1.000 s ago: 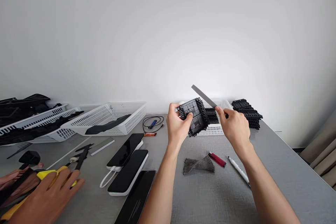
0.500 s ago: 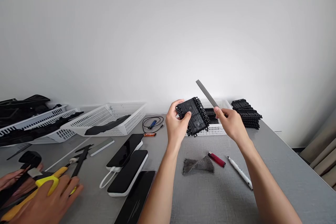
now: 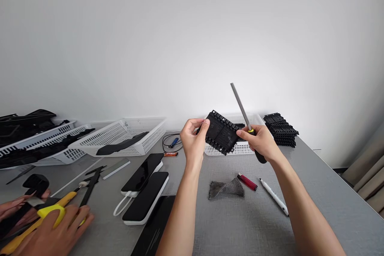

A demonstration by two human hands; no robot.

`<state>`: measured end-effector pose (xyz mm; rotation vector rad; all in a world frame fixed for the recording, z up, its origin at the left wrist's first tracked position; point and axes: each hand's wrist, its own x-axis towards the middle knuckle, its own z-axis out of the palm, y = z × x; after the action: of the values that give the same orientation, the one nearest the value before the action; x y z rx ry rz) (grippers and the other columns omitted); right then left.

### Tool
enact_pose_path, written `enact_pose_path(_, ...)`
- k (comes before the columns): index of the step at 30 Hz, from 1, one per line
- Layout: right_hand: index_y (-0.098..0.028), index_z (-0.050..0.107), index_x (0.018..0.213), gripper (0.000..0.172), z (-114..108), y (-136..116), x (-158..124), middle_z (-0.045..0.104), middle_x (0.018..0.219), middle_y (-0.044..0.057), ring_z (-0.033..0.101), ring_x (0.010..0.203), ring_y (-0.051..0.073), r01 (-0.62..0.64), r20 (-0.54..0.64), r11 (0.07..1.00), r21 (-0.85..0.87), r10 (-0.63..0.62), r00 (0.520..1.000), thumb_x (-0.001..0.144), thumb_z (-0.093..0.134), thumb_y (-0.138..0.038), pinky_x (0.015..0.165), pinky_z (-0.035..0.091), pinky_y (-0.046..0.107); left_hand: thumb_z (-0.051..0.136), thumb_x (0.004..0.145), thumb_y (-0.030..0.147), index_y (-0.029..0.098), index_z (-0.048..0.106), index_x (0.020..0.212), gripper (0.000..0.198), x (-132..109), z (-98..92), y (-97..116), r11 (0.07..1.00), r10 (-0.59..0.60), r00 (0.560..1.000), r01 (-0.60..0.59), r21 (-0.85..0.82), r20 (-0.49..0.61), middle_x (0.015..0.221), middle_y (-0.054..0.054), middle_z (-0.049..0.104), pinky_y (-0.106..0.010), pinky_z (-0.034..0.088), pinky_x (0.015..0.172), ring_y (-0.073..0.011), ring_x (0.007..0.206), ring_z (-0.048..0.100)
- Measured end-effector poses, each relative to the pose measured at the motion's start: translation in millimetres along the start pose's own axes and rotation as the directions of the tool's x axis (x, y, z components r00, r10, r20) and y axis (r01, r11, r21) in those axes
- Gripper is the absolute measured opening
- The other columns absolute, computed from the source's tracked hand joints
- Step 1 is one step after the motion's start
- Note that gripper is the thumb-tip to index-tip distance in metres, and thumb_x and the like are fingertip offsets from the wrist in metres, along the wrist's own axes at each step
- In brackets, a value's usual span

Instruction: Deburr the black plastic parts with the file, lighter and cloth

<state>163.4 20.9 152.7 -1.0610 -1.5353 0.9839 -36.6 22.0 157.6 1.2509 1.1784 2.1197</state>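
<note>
My left hand (image 3: 195,138) grips a flat black plastic part (image 3: 221,133) by its left side, thumb on top. Small toothed lugs line the part's two long edges, and it is held tilted above the table. My right hand (image 3: 260,141) is closed around a file (image 3: 241,106) with a dark handle and a yellow ring; its metal blade points up and to the left. The right thumb and fingertips are at the part's right edge; whether they pinch it too, I cannot tell. Behind the part stands a white basket (image 3: 240,149) with black pieces in it.
A stack of black parts (image 3: 280,130) is at the back right. Nearer lie a grey mesh scrap (image 3: 226,189), red lighter (image 3: 247,182) and white marker (image 3: 273,197). Phones and a power bank (image 3: 145,198) lie left. A co-worker's hands (image 3: 57,232) hold a yellow tool at far left.
The black part has been turned in my hands, so its toothed edges now face up and down. The file has tipped more upright, and its handle now shows below my right hand.
</note>
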Motion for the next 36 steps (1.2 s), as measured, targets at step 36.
enact_pose_path(36, -0.018, 0.066, 0.079, 0.059, -24.8, 2.9, 3.4, 0.045, 0.056, -0.002, 0.037, 0.050, 0.012, 0.106, -0.201, 0.966, -0.234, -0.155, 0.967, 0.090, 0.048, -0.073, 0.049, 0.026, 0.028, 0.080, 0.069, 0.028, 0.016, 0.069, 0.106, 0.041, -3.1, -1.8, -5.0, 0.965, -0.252, 0.855, 0.257, 0.052, 0.454, 0.101, -0.009, 0.076, -0.036, 0.052, 0.091, -0.0241, 0.099, 0.071)
